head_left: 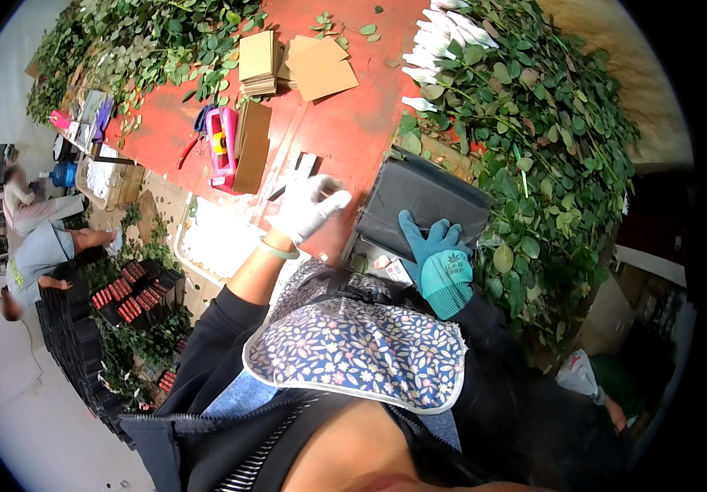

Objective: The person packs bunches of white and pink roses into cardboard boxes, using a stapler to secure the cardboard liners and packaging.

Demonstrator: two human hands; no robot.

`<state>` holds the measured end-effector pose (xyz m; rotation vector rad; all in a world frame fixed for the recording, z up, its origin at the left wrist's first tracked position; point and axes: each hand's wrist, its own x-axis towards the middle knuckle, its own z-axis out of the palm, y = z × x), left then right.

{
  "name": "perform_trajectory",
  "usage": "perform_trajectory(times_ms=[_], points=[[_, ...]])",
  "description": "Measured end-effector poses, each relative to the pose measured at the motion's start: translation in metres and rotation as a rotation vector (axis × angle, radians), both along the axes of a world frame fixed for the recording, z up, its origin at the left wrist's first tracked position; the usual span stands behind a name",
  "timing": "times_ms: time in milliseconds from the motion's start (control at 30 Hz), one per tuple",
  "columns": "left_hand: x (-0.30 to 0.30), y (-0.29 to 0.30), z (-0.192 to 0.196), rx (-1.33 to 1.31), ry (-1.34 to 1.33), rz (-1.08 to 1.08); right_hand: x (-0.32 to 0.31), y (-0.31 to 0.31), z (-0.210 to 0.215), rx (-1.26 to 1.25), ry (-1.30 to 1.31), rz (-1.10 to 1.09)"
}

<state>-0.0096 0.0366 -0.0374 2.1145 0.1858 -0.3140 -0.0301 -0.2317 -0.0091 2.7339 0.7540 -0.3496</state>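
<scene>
My left hand (pixel 308 207), in a white glove, hovers at the red table's near edge. Its fingers are loosely curved, with a gap between them and nothing visible inside. Beside its fingertips is a narrow black and white strip (pixel 297 174). My right hand (pixel 442 261), in a teal glove, lies with spread fingers on a stack of black plastic sheets or sleeves (pixel 419 193). A pink tape dispenser (pixel 222 148) stands left of my left hand, against upright brown cardboard pieces (pixel 252 148). Red-handled cutters (pixel 188 151) lie beside the dispenser.
Leafy rose stems with white-wrapped heads (pixel 447 37) pile up along the right. More foliage (pixel 148 49) covers the far left. Cardboard cards (pixel 257 61) sit on the red table (pixel 378 98). A white-filled bin (pixel 218 242) stands below left. Two people (pixel 38 254) are at far left.
</scene>
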Motion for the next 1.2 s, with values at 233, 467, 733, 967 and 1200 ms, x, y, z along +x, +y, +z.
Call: perform_trajectory(times_ms=[233,467,733,967,1200], points=[[0.005,-0.046,-0.002,0.096,0.099,-0.181,0.003,0.003,0.008,0.047,0.044,-0.040],[0.014,-0.044,-0.026,-0.118,0.051,-0.266,0.018,0.002,0.026,-0.007,0.067,0.042],[0.016,-0.046,-0.063,-0.776,0.297,-0.195,0.000,0.008,-0.009,0.418,0.069,-0.099],[0.022,-0.027,-0.046,-0.721,0.238,-0.146,-0.009,0.019,-0.033,0.481,-0.088,-0.149],[0.001,0.036,-0.092,0.833,-0.240,-0.143,-0.011,0.020,-0.030,0.495,-0.080,-0.182]])
